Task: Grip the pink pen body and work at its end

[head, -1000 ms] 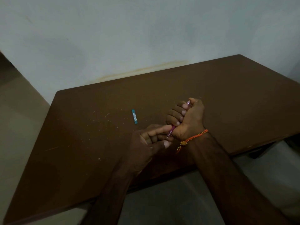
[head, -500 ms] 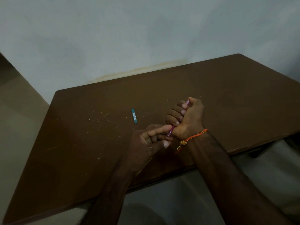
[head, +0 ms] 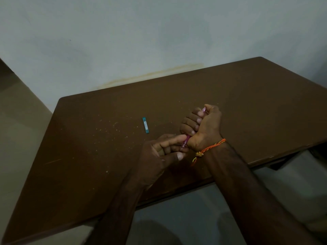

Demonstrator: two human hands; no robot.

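Small case [head: 146,125] on the table [head: 88,156], left of both hands [head: 185,137] and their pen [head: 186,140].

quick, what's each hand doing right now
Left hand: index finger and thumb at the tip of the pink mechanical pencil; whether they pinch it cannot be told.
Right hand: fist closed round the pencil's barrel.

Both my forearms are bare, with no sleeve reaching as far as the wrists. Around my right wrist I wear a thin braided thread band [head: 211,147], orange twisted with yellow. It is knotted on the side of the wrist facing my left hand [head: 159,156], and below that knot a short loose tail of the same orange and yellow thread hangs down. My right hand [head: 203,128] carries no ring that I can see, and my fingernails look short.
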